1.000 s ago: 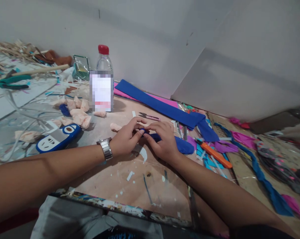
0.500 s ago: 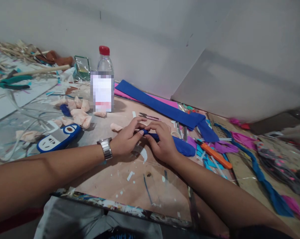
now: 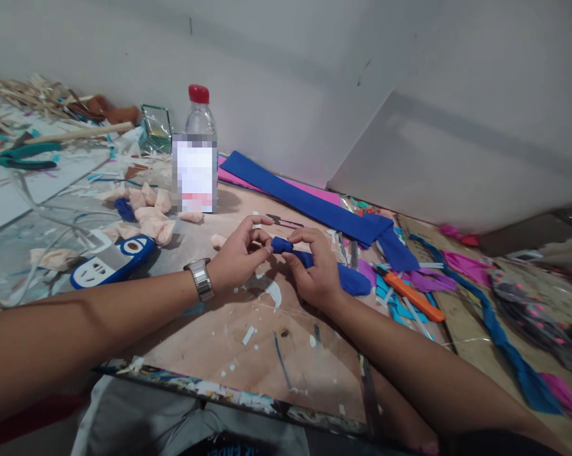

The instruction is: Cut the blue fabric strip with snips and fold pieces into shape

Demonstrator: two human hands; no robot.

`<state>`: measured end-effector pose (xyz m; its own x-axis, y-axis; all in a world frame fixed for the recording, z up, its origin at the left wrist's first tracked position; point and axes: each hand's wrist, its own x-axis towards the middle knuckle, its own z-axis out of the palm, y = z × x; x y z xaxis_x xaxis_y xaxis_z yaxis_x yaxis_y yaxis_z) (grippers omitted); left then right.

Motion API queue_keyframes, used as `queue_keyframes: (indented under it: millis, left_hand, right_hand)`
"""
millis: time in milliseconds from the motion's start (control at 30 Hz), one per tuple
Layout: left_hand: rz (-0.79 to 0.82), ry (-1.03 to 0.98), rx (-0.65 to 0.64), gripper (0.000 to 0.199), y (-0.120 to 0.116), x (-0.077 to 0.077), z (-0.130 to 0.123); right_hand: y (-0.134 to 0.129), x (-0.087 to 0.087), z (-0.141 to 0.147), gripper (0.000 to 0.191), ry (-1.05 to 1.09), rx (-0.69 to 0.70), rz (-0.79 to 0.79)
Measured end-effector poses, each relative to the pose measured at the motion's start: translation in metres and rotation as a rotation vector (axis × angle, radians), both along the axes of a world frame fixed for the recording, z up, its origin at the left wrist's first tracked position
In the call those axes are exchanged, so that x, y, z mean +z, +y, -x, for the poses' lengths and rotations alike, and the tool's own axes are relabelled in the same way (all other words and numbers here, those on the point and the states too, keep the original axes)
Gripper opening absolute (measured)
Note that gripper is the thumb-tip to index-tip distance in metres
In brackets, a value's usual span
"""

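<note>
A small blue rolled piece (image 3: 281, 245) is between my two hands above the board. My left hand (image 3: 241, 256), with a metal watch at its wrist, pinches the piece's left end between thumb and fingertips. The thumb and index finger of my right hand (image 3: 314, 269) close on its right end. From under my right hand a longer blue strip (image 3: 355, 280) runs out to the right and lies on the board (image 3: 261, 354). Small dark snips (image 3: 286, 221) lie just behind my hands.
A bottle (image 3: 200, 117) stands behind a lit phone (image 3: 194, 174). At left are a power strip (image 3: 95, 269), crumpled peach pieces (image 3: 155, 225) and green pliers (image 3: 29, 156). Folded blue material (image 3: 299, 196) lies behind; an orange cutter (image 3: 413, 297) and scraps are at right.
My left hand has shifted slightly left, and the fingers of both hands have moved apart. More of the blue rolled piece now shows between them.
</note>
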<state>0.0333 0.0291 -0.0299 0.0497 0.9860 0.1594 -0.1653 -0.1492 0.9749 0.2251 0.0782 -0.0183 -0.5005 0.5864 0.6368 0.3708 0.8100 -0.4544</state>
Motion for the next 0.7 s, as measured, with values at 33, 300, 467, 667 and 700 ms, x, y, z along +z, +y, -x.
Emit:
queue_keyframes:
  millis: [33, 300, 467, 667, 700]
  left_hand:
    - [-0.002, 0.001, 0.003, 0.041, 0.0002, -0.0002, -0.0001]
    - [-0.003, 0.021, 0.021, 0.029, -0.0012, 0.0038, -0.0002]
    - [-0.014, 0.062, 0.057, 0.029, -0.0023, 0.0053, -0.0005]
    - [0.010, 0.066, 0.073, 0.018, -0.0008, 0.0050, -0.0006]
    - [0.008, 0.064, 0.073, 0.017, -0.0006, 0.0048, -0.0007]
  right_hand:
    - [-0.0002, 0.0004, 0.0000, 0.016, -0.003, -0.002, 0.006]
    - [-0.0007, 0.0024, 0.0001, 0.016, -0.013, -0.029, 0.019]
    - [-0.0002, 0.0007, 0.0001, 0.017, -0.042, -0.010, 0.016]
    - [-0.0009, 0.0013, 0.0000, 0.015, -0.038, 0.008, 0.008]
    - [-0.0009, 0.0014, 0.0001, 0.015, -0.040, 0.006, 0.006]
